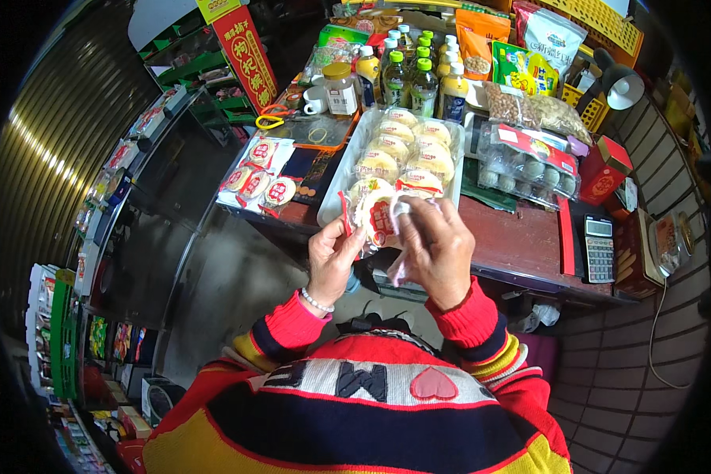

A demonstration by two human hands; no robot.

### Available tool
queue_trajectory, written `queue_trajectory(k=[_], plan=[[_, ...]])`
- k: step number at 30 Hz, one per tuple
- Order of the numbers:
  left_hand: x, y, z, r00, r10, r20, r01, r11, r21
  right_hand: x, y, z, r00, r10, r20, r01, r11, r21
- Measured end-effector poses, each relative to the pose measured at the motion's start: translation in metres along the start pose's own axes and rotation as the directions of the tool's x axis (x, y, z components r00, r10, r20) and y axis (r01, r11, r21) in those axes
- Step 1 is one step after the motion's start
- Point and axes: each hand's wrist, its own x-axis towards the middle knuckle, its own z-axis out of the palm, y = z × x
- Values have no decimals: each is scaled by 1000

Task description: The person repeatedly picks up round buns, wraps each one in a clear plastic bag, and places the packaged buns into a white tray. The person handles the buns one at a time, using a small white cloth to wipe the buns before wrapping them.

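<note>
My left hand (333, 258) grips a round pastry in a clear wrapper with red print (378, 222) by its near left edge. In my right hand (441, 246) a pale pink cloth (398, 269) is bunched against the right side of that wrapper. Just beyond both hands lies a white plastic tray (327, 204) holding two rows of round pastries (385, 145) under clear film that bears writing. The tray's near end is partly hidden by my hands. Several wrapped pastries (260, 183) rest on white paper to the left.
Orange-handled scissors (271, 118), a white mug (315, 101) and a lidded jar (340, 89) stand back left. Drink bottles (425, 83) fill the table's rear. Clear egg cartons (527, 163), a red box (605, 169), a calculator (599, 249) and a desk lamp (625, 89) are on the right.
</note>
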Motion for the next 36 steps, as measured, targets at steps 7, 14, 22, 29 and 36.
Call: queue_trajectory(k=[7, 14, 22, 29, 36], plan=[[-4, -5, 16, 989, -77, -125, 50, 978, -205, -23, -15, 19, 976, -175, 128, 188, 977, -99], [0, -3, 2, 992, -26, -122, 4, 985, -173, -31, -11, 2, 978, -112, 176, 113, 994, 5], [-6, 17, 8, 996, -75, -49, 62, 972, -228, -19, 21, 0, 992, 98, 78, -99, 995, 6], [2, 18, -10, 995, -74, -70, 51, 955, -292, -25, 51, -6, 802, 509, 313, -591, 603, 535], [1, 16, -7, 991, -110, 81, 127, 960, -250, -23, 34, -8, 725, 443, 528, -676, 314, 666]])
